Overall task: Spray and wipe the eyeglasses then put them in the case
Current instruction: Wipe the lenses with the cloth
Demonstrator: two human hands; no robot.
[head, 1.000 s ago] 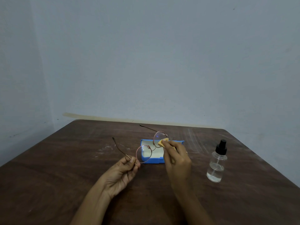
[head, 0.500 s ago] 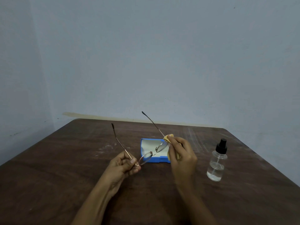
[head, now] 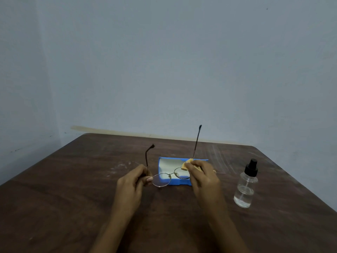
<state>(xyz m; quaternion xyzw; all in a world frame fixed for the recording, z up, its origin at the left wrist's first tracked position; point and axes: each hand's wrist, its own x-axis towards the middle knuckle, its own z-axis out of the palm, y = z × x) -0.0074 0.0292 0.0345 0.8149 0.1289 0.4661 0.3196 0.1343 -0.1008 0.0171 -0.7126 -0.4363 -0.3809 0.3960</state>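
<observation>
Thin metal-rimmed eyeglasses (head: 169, 177) with round lenses hang in the air just above the table, their two temple arms pointing up and away from me. My left hand (head: 134, 181) pinches the frame at its left hinge. My right hand (head: 200, 174) pinches a small yellow cloth (head: 186, 165) against the right lens. Behind the glasses lies the open blue case (head: 164, 160) with a pale lining. A clear spray bottle (head: 246, 187) with a black nozzle stands upright to the right of my right hand.
The dark wooden table (head: 73, 198) reaches a pale wall at the back and on the left. Faint white scuffs mark the wood to the left of the case.
The glasses have tipped so that the temple arms stand nearly upright and the lenses lie flatter. Both hands sit slightly lower and keep their holds, with the cloth at the right lens.
</observation>
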